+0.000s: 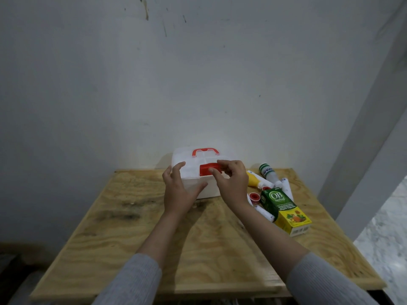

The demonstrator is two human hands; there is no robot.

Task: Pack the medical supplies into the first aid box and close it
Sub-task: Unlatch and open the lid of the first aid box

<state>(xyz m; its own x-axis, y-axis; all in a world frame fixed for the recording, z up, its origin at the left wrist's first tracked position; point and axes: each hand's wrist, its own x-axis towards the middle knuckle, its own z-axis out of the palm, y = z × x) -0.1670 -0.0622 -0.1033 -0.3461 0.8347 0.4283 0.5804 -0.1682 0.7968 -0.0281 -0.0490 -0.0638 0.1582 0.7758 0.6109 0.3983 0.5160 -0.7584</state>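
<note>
A white first aid box (191, 166) with a red carry handle (205, 151) and a red front latch (209, 168) stands at the far middle of the table, lid down. My left hand (179, 190) grips the box's front left corner. My right hand (232, 182) pinches the red latch between thumb and fingers. To the right of the box lie a green and yellow OB herbal carton (284, 209), a yellow tube (255, 178), a green-capped bottle (267, 172), white tubes (287, 188) and a small red-capped pot (255, 197).
The plywood table (198, 238) stands against a grey wall. A white pillar (374, 128) rises at the right, with marble floor (387, 238) beyond the table's right edge.
</note>
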